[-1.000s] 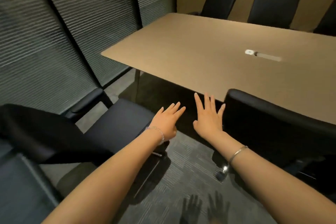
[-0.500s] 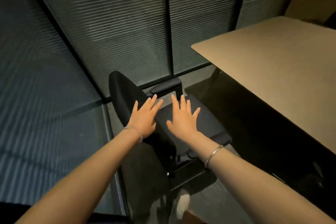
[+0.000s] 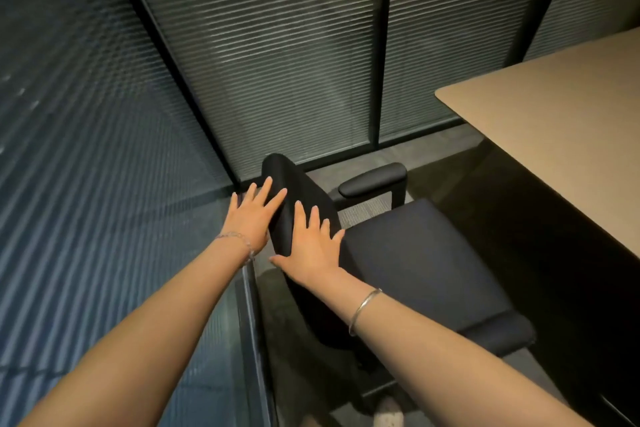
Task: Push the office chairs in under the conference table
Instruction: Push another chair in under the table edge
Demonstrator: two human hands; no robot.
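A black office chair (image 3: 415,260) stands pulled out from the tan conference table (image 3: 561,121), its seat facing the table's end. Its backrest top (image 3: 294,194) lies just under my hands. My left hand (image 3: 252,218) rests flat on the outer side of the backrest, fingers spread. My right hand (image 3: 311,246) lies flat on the backrest's top edge, fingers spread, thumb out. Neither hand is curled around anything. The chair's far armrest (image 3: 372,180) and near armrest (image 3: 498,333) both show.
Glass partition walls with horizontal blinds (image 3: 277,62) meet in a corner right behind the chair. A dark frame post (image 3: 382,45) divides the panes. Grey carpet (image 3: 363,211) runs between chair and wall. A light shoe (image 3: 388,416) shows at the bottom edge.
My view has swung left from the table to the corner chair. Both hands moved forward and came down onto the chair's backrest; half a second ago they hovered over it.
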